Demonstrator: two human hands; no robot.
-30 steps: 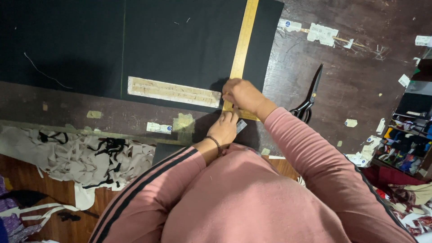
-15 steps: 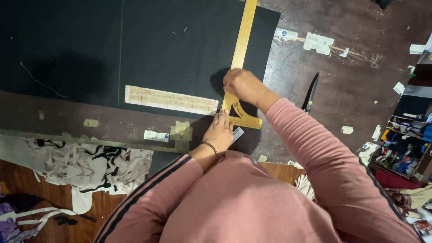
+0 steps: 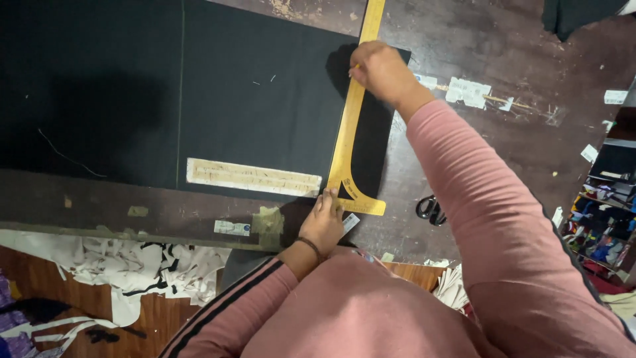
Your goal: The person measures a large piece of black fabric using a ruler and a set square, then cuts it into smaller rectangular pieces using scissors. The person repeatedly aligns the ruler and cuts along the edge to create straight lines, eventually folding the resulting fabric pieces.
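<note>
A yellow L-shaped tailor's square (image 3: 350, 126) lies along the right edge of a black cloth (image 3: 165, 93) spread on a worn brown table (image 3: 503, 152). My left hand (image 3: 324, 222) presses flat on the square's corner near the table's front edge. My right hand (image 3: 379, 69) reaches forward beside the long arm of the square, fingers closed on a small marker that is mostly hidden. A white ruler (image 3: 253, 178) lies across the cloth's near edge, left of the square.
Black-handled scissors (image 3: 429, 207) lie on the table under my right forearm. Paper labels and tape scraps (image 3: 469, 91) dot the table at right. White and black fabric scraps (image 3: 146, 272) pile on the wooden floor at left. Shelves with coloured items (image 3: 606, 205) stand at right.
My right hand has slid from the square's corner forward along its long arm. The left hand stays on the corner. The view has shifted closer.
</note>
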